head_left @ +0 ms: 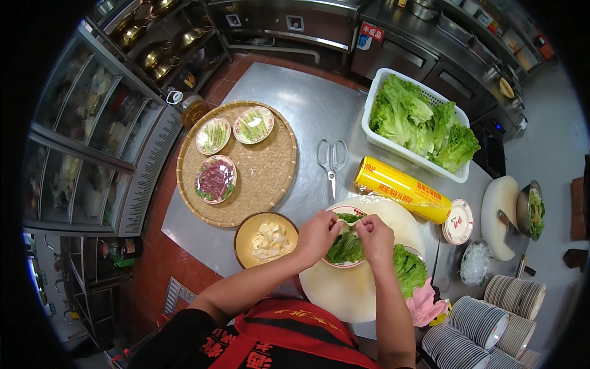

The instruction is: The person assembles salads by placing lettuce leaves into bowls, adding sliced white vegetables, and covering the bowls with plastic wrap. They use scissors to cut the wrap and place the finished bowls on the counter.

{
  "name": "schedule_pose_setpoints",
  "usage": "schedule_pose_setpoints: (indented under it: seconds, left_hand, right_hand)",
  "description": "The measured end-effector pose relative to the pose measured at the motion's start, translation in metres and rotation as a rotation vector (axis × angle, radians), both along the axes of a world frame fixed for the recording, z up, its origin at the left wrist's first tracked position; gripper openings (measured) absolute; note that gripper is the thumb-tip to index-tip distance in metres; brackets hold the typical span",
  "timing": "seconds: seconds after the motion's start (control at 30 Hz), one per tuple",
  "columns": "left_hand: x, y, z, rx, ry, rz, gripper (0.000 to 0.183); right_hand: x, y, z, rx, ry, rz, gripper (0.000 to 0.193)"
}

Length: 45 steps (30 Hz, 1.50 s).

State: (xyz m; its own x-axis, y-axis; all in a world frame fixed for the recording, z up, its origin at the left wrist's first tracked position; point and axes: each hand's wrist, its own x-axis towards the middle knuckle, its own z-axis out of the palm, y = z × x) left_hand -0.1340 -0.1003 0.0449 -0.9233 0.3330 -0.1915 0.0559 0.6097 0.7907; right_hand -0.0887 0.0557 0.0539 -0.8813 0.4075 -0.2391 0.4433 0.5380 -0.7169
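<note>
We list: left hand (318, 238) and right hand (376, 238), fingertips pinching a pale strip (348, 222), its nature unclear, above leafy greens (345, 249), near centre. Done, we judge: three filled plates (216, 178), left. Unplated: loose lettuce (424, 120), far right.

I see a commercial kitchen on my feed | steel worktable (313, 95) | glass-fronted fridge (92, 138) | gold-coloured pots (157, 59) | steel counter (409, 31) | stacked plates (476, 326)

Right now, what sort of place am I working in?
Most likely a restaurant or other commercial kitchen: there are many stacked plates, a tall glass-door refrigerator and a large metal worktable.
</note>
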Motion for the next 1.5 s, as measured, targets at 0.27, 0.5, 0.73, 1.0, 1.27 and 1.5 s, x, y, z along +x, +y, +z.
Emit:
schedule_pose_setpoints:
  seconds: [0.27,0.5,0.73,1.0,1.27,1.5]
  left_hand:
    - [-0.005,0.007,-0.016,0.036,0.131,0.115,0.022]
    - [-0.011,0.007,-0.018,0.133,0.059,0.111,0.018]
    - [-0.017,0.012,-0.027,0.1,0.091,0.106,0.013]
    - [-0.026,0.007,-0.039,0.125,0.062,0.089,0.015]
    - [-0.042,-0.077,-0.017,0.268,0.08,0.155,0.015]
    - [0.016,-0.188,-0.012,-0.209,0.047,-0.063,0.015]
  right_hand:
    - [-0.01,-0.013,-0.001,0.153,0.096,-0.065,0.016]
    - [-0.006,-0.015,-0.008,0.111,0.28,-0.076,0.011]
    - [-0.003,-0.019,-0.009,0.298,0.343,0.102,0.011]
    - [-0.002,-0.019,-0.027,0.377,0.339,0.097,0.013]
    - [0.004,-0.026,0.006,0.37,0.436,0.072,0.014]
    - [0.023,-0.082,0.02,0.163,0.408,0.254,0.013]
